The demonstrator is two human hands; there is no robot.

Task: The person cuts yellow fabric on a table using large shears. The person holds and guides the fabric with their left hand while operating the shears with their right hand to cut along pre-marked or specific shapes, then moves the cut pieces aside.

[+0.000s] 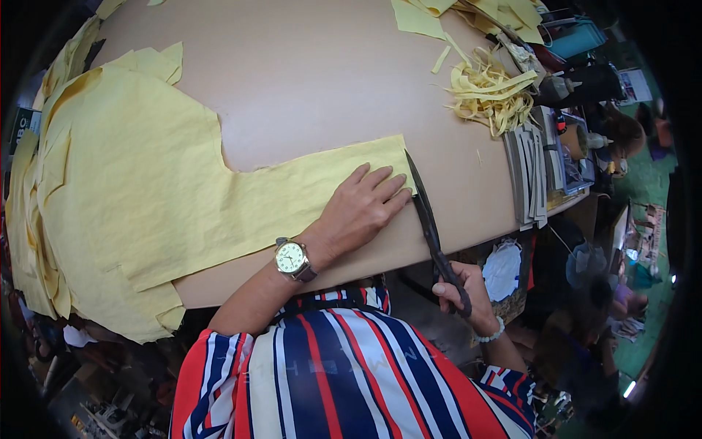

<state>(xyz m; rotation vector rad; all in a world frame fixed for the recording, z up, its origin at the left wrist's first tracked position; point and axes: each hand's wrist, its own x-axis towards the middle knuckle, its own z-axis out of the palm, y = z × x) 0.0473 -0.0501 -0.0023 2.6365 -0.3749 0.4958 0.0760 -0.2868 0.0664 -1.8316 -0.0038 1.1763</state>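
A large piece of yellow fabric (146, 175) lies across the left of the table, its narrow arm reaching right. Near the end of that arm, my left hand (363, 210) lies flat on the cloth with fingers spread. My right hand (468, 296) grips the handles of large black scissors (430, 230) beyond the table's front edge. The scissor blades point away from me along the short right end of the fabric, touching or very near it. Whether any cloth is between the blades, I cannot tell.
Thin yellow fabric scraps (493, 91) are heaped at the far right. Beside them stands a stack of grey flat pieces (528, 175) near a clear plastic tray (574, 164). More yellow cloth (420, 16) lies at the far edge of the tan table (307, 80).
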